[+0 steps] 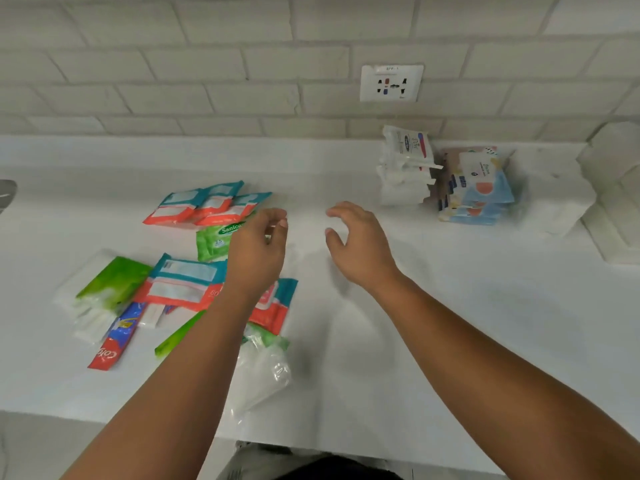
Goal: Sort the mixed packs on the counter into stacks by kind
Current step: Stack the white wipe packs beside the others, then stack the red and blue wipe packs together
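Left hand point(258, 247) hangs over the mixed packs point(180, 282) on the desk point(329, 375), fingers loosely curled, gripping nothing as far as I can see. Right hand point(356, 244) is relaxed and empty too. A white stack point(405, 168) and a blue stack point(478, 188) sit side by side near the wall.

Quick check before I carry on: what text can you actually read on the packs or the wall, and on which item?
"Sanice": green pack, the end cut off by the left hand.
"15": same green pack, faint.
"Col": red and blue pack, the remaining letters unclear.
"BO": teal and orange pack, the rest hidden by the forearm.
Too blurred to read: wall socket label, white stack, blue stack.
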The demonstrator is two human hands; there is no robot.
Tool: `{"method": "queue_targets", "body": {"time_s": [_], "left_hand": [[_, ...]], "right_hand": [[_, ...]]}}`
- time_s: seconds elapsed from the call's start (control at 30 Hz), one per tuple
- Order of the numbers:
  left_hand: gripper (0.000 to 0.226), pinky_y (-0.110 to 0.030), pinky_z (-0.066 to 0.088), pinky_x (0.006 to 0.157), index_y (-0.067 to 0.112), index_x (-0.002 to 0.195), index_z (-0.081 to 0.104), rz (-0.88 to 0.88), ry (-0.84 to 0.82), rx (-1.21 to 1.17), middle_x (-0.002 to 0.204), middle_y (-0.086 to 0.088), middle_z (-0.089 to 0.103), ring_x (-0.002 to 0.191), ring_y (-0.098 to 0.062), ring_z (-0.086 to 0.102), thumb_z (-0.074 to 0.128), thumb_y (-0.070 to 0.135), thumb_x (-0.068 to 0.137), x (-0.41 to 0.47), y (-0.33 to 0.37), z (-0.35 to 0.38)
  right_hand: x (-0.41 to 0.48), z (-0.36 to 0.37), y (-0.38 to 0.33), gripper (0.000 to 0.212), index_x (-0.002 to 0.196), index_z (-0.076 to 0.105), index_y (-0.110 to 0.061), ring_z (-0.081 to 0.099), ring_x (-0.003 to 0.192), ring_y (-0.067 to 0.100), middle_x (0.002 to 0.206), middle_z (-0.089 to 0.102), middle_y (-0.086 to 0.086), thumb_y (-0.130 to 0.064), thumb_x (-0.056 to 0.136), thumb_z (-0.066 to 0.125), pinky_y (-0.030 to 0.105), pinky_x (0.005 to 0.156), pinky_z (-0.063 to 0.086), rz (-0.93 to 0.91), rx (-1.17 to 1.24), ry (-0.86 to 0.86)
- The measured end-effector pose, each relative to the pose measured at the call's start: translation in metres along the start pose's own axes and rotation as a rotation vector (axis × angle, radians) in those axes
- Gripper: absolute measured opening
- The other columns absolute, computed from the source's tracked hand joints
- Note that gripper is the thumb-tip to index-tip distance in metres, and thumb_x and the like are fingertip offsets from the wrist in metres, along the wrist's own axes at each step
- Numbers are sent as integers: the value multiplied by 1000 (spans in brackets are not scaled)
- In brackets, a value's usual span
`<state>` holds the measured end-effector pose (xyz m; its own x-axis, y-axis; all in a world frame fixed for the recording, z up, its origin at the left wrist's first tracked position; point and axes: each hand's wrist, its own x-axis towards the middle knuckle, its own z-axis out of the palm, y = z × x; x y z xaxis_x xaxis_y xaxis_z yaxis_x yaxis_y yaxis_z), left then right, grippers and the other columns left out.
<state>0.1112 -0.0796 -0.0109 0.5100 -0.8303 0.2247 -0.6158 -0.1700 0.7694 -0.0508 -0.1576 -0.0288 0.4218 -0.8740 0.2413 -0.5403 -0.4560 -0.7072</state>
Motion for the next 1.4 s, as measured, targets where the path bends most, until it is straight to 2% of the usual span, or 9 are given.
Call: {"method": "queue_targets", "body": {"time_s": [0.2, 0.4, 0.63, 0.73, 0.83, 0.97, 1.13, 1.23, 1.4], "left_hand": [[23, -36, 56, 89, 20, 121, 68, -49, -108, 125, 117, 3, 70, 101, -13, 64, 58, 25, 101, -18, -60, -46], [34, -27, 40, 99, 23, 125, 64, -25, -313, 290, 126, 5, 63, 114, -16, 54, 70, 31, 92, -14, -114, -68], [65, -41, 41, 108, 20, 143, 45, -6, -504, 310, 139, -1, 52, 124, -23, 48, 72, 41, 88, 0, -155, -67], [69, -43, 48, 102, 21, 142, 42, -40, -566, 306, 131, -2, 53, 118, -24, 52, 75, 42, 85, 10, -159, -66], [58, -37, 52, 85, 20, 127, 51, -95, -624, 289, 116, -2, 58, 101, -21, 59, 78, 44, 82, 19, -159, -65], [42, -24, 45, 64, 19, 109, 60, -118, -718, 281, 101, 3, 67, 85, -12, 62, 72, 51, 86, 27, -159, -67], [19, -40, 58, 81, 17, 102, 66, -101, -724, 71, 96, 0, 73, 86, -19, 70, 68, 34, 94, 28, -148, -75], [6, -44, 62, 81, 23, 100, 68, -138, -719, -187, 95, 3, 76, 82, -15, 76, 65, 28, 98, 27, -135, -78], [9, -37, 64, 73, 20, 106, 68, -108, -706, -361, 103, -2, 74, 85, -17, 77, 62, 24, 100, 21, -103, -75]], "right_hand": [[-23, 64, -36, 40, 130, 62, -16, 48, 130, 22, 141, 55, 3, -23, 91, 65, 28, 111, 35, 1, -12, -193], [-36, 118, -53, 54, 135, 56, -18, 54, 118, 23, 132, 60, 1, -30, 84, 71, 39, 102, 46, 109, -124, -304], [-43, 141, -56, 64, 147, 40, -24, 40, 133, 23, 145, 50, 0, -39, 90, 66, 42, 109, 36, 221, -365, -346], [-43, 145, -58, 63, 146, 40, -26, 38, 132, 24, 144, 48, 1, -38, 90, 65, 42, 108, 35, 258, -377, -339], [-44, 149, -60, 60, 145, 42, -24, 39, 129, 27, 141, 49, 5, -33, 90, 66, 42, 107, 36, 279, -357, -323], [-41, 148, -63, 65, 147, 39, -23, 36, 128, 28, 136, 46, 8, -28, 89, 67, 41, 109, 34, 321, -316, -334], [-37, 133, -60, 78, 150, 35, -23, 36, 129, 27, 137, 46, 9, -29, 84, 76, 38, 109, 34, 365, -218, -319], [-43, 116, -52, 82, 149, 38, -20, 50, 123, 21, 137, 52, 8, -21, 79, 81, 36, 103, 44, 423, -20, -258], [-61, 88, -41, 56, 135, 54, -16, 64, 107, 15, 123, 66, 1, -15, 84, 78, 32, 94, 54, 447, 223, -233]]}}
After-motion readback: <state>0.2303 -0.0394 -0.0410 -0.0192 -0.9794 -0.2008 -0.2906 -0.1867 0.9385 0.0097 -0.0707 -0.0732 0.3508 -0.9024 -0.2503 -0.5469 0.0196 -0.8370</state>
